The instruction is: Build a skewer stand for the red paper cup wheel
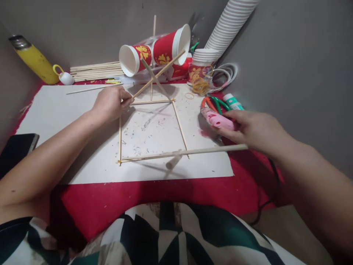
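My left hand [113, 103] pinches the near end of a thin wooden stick [168, 66] at the far left corner of a square stick frame [180, 125]. That stick slants up to the right and crosses another raised stick [147, 68]. Yellowish bands wrap some corners of the frame. Along the near side, a longer stick [220, 149] juts out to the right, and a blurred stick end points toward me. To the right of the frame, my right hand [253, 127] has its fingers around a pink tool [217, 119]; its kind is partly hidden.
White board [74, 129] lies on a red cloth [110, 202]. Behind stand paper cups [165, 46], stacked cups [228, 27], bundled sticks [93, 70], rubber bands [200, 86] and a yellow bottle [37, 60]. Green-handled pliers [219, 105] and a glue stick [233, 101] lie right; a phone [18, 151] left.
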`<state>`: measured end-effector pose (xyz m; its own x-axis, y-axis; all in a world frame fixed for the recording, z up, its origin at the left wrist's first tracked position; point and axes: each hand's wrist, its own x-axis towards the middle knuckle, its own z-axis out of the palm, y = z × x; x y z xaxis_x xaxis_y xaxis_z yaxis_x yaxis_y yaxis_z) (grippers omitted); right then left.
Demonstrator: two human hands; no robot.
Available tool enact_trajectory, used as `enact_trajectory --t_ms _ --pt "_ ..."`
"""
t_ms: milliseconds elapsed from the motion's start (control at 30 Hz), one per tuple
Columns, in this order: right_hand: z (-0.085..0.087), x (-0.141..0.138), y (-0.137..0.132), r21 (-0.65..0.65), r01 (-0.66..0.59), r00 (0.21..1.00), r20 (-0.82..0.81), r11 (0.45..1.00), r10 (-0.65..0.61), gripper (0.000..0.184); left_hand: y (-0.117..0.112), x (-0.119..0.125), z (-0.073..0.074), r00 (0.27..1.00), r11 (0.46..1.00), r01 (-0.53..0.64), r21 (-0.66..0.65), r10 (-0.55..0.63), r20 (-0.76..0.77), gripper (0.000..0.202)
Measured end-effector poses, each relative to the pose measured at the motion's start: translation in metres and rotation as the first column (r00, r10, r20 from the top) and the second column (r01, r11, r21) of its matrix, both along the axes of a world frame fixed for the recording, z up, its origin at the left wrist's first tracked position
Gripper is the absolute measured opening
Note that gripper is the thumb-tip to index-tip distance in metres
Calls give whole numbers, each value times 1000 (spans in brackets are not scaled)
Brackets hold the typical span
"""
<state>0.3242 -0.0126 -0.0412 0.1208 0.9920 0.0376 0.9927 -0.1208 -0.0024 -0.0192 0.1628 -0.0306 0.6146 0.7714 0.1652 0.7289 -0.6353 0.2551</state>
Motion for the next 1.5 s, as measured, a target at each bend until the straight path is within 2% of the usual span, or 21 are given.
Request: enact_trajectory --t_ms 100,167,200,267,333,400,467,533,633,700,733,867,967,1100,1267,1500 --pt "5 1 -2 -35 -101 993 50 994 103 51 10 -3 -4 999 999 15 52 -17 46 32" --pt "17 -8 -3 35 -207 978 26 978 206 51 11 -4 -6 997 1000 18 22 -19 75 29" --pt "24 -17 -2 103 -254 966 -22 962 257 48 10 -4 -6 996 1000 19 10 -20 83 29" --pt "37 -45 4 221 -311 899 -246 924 361 38 7 -4 -5 995 1000 18 -3 -18 94 29" --pt "41 -81 18 202 -318 742 -555 926 376 31 5 -4 -4 994 1000 13 -7 -12 105 29" --pt "36 -118 41 129 -298 547 -789 946 280 37 3 -4 -3 993 1000 7 -15 -5 116 30" --pt "24 -149 68 105 -277 408 -887 955 216 43 2 -5 -4 993 1000 4 -26 -1 119 33" --pt "10 -171 95 89 -229 265 -953 969 150 42 2 -4 -5 992 1000 3 -31 1 124 34" --pt "-5 -192 125 113 -111 128 -984 987 127 20 1 -4 -7 989 999 -4 -36 9 150 32" --pt "-10 -198 136 133 -65 105 -985 989 140 7 -2 -6 -7 986 998 -4 -58 14 165 31" --pt "-11 -200 139 140 -49 108 -984 989 144 12 -4 -9 -8 984 998 -20 -64 31 178 31" --pt "-13 -203 144 146 -27 138 -979 989 148 20 -16 -26 -9 940 966 -238 -99 255 227 38" --pt "-15 -204 146 144 -40 140 -979 989 148 20 -23 -35 -13 916 921 -343 -185 372 149 31" --pt "-20 -206 150 134 -38 135 -981 990 138 17 -26 -31 -21 919 906 -364 -214 388 77 30" --pt "-25 -206 154 182 -32 151 -971 983 185 16 -28 -24 -27 913 905 -370 -211 396 96 29" --pt "-33 -203 160 249 -52 131 -958 967 254 16 -30 -23 -33 897 898 -392 -200 422 135 22"
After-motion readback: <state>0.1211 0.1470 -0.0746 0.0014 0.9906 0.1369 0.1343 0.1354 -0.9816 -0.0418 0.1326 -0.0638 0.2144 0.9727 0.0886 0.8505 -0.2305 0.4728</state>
